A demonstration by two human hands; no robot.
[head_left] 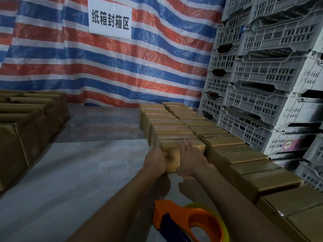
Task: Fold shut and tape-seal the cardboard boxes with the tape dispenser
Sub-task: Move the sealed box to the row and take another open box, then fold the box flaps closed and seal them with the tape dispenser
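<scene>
Head cam: left hand (156,162) grips the left edge of the cardboard box (173,159), right hand (190,155) lies flat on top, fingers straight. Sign (109,18) behind reads 纸箱封箱区.

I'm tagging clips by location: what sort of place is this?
Probably a box-sealing station in a warehouse. The white wall sign reads 纸箱封箱区, meaning carton-sealing area. Rows of closed brown cardboard boxes run alongside stacked grey slotted plastic crates.
</scene>
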